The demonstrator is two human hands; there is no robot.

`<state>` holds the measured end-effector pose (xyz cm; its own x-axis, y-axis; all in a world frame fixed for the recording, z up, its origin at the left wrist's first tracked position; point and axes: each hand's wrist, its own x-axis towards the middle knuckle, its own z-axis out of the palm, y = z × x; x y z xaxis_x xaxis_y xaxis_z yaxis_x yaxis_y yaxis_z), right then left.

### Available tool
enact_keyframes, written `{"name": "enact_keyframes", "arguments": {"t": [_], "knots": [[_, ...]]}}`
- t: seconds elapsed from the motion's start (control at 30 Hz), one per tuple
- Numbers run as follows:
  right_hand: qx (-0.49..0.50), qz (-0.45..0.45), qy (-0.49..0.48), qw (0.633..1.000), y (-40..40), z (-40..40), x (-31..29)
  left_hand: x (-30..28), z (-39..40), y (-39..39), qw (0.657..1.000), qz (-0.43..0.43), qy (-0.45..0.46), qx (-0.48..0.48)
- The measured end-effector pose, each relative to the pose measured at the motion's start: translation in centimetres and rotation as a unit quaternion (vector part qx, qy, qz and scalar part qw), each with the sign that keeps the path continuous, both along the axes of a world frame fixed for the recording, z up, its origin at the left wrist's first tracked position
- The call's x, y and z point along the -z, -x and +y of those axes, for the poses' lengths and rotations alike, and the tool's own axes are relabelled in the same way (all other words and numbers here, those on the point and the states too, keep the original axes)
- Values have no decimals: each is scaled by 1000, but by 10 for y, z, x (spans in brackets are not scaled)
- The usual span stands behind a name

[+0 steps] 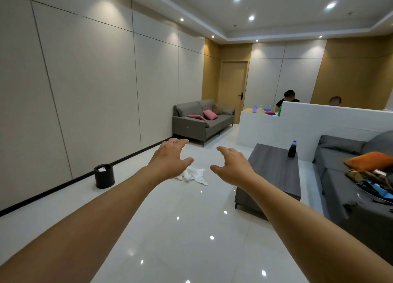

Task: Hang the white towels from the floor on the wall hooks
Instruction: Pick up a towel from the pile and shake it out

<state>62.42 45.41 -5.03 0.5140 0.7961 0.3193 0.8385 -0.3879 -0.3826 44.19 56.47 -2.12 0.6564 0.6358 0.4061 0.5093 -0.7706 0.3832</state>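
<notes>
Reaching forward, both arms extended over the floor [180, 229]. Left hand [170, 159] and right hand [231, 168]: fingers spread, loosely bent, holding nothing. Towels [194, 175]: white, crumpled in a heap on the tiles, seen between the two hands and partly hidden by the left. Black bin [104, 176] by the left wall. Table [274, 172] to the right, dark bottle [292, 149] upright on it. Grey sofa [202, 121] against the far wall.

Bare forearms; no sleeves, both hands [170, 159] ungloved.
</notes>
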Motion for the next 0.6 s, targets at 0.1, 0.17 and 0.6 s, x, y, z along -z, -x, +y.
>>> {"name": "enact_keyframes", "arguments": {"t": [0.1,0.17,0.6], "knots": [[0,14,10,1000,-27,46,3,5,47,-27,1000,4,14,5],[2,28,13,1000,-47,76,6,11,77,-44,1000,16,14,8],[-23,48,33,998,-219,311,34,39,313,-196,999,29,22,-32]]}}
